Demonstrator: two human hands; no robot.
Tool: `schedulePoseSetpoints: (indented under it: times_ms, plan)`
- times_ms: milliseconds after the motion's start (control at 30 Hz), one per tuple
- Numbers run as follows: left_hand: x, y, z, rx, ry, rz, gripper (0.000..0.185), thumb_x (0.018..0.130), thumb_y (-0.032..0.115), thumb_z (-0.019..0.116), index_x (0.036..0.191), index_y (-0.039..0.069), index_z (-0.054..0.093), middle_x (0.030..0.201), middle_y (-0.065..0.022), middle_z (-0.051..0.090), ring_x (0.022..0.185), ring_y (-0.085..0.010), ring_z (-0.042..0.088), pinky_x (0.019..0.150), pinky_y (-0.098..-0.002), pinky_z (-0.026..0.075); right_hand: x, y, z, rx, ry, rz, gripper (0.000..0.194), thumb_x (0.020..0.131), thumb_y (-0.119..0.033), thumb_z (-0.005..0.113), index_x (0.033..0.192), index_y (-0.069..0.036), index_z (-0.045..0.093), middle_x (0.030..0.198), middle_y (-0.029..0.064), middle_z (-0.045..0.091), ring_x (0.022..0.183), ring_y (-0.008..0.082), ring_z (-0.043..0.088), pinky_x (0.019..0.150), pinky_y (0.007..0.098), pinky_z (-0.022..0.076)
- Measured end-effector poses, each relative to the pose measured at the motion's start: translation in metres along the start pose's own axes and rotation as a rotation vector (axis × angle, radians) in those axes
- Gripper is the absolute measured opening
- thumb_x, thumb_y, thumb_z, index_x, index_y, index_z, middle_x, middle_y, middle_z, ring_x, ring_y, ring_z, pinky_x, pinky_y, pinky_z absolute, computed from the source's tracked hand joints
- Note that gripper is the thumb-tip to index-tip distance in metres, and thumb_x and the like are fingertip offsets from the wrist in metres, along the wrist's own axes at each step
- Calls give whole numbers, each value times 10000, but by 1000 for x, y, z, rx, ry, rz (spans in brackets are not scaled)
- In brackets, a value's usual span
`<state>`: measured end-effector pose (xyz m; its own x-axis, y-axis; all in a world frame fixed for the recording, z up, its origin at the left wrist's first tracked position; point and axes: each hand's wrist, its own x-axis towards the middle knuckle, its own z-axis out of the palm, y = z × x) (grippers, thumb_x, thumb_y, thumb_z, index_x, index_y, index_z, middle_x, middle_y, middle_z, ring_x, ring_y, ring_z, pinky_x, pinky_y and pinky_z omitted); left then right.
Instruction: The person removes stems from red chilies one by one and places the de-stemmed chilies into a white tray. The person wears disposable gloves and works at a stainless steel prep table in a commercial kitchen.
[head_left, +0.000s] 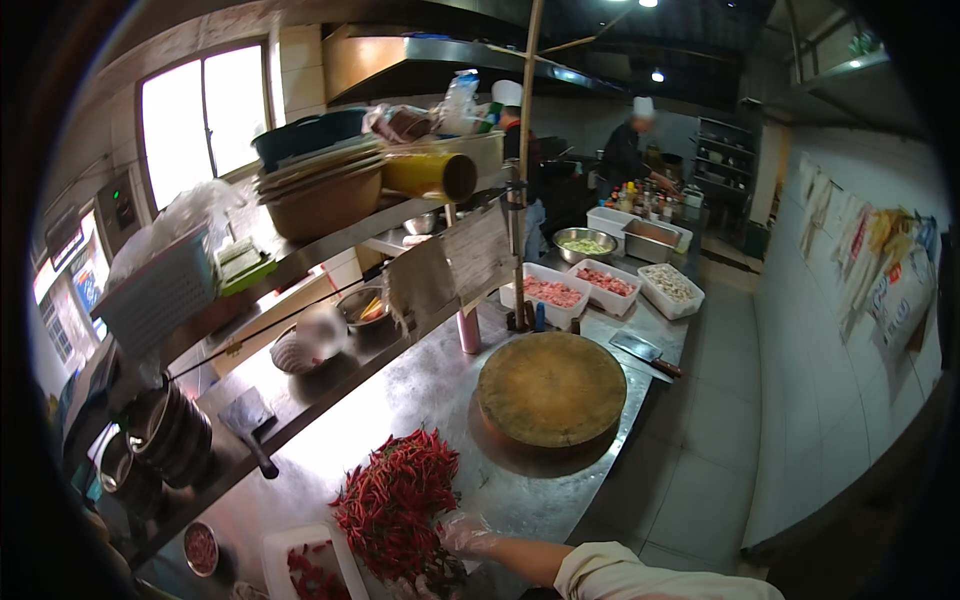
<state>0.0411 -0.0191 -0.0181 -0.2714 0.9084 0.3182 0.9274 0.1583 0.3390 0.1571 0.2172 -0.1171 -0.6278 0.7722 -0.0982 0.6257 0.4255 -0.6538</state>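
A large heap of red chili peppers (401, 499) lies on the stainless steel worktop (517, 499). My right hand (466, 534), in a clear plastic glove, touches the heap's lower right edge; its fingertips are partly lost among the peppers and stems. At the bottom edge, a blurred pale patch below the heap may be part of my left hand (424, 588), but this is unclear. Left of the heap stands a white plastic tub (349, 566) with red pepper pieces (311, 574) inside. Beyond the heap is a thick round wooden chopping block (553, 390).
A cleaver (636, 346) lies right of the block. White tubs of cut meat (553, 291) stand behind it. A small metal bowl (201, 549) sits at lower left, a broad-bladed tool (247, 416) on the ledge. Two people in white hats (643, 107) stand farther back.
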Motion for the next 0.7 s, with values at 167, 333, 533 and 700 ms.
schedulePoseSetpoints:
  times_ms: [167,333,533,700]
  plan:
    - [34,21,-40,-53,154,-23,524,866,361,657,1272,93,462,1281,-222,436,1173,-378,433,970,-483,411,-23,-62,-20,30,77,-57,254,886,-304,551,850,-69,639,793,171,650,778,392,618,666,474,485]
    - [77,35,-61,-418,49,-166,414,884,319,627,1192,89,474,1179,-184,442,1075,-331,432,893,-436,407,-82,-129,-79,38,18,-165,222,862,-302,592,923,-95,645,894,156,673,823,356,642,690,454,510]
    - [92,35,-70,-976,-105,-442,284,905,269,589,1096,84,489,1056,-138,448,956,-275,430,800,-381,401,-143,-188,-107,1,268,-413,213,769,-283,670,915,-133,705,825,140,684,759,324,655,658,425,511]
    - [89,21,-83,-1518,-149,-774,183,923,227,558,1016,80,502,954,-100,454,858,-229,429,723,-334,396,-149,-184,-100,136,215,-406,181,755,-281,679,880,-152,704,762,135,656,679,333,613,605,427,480]
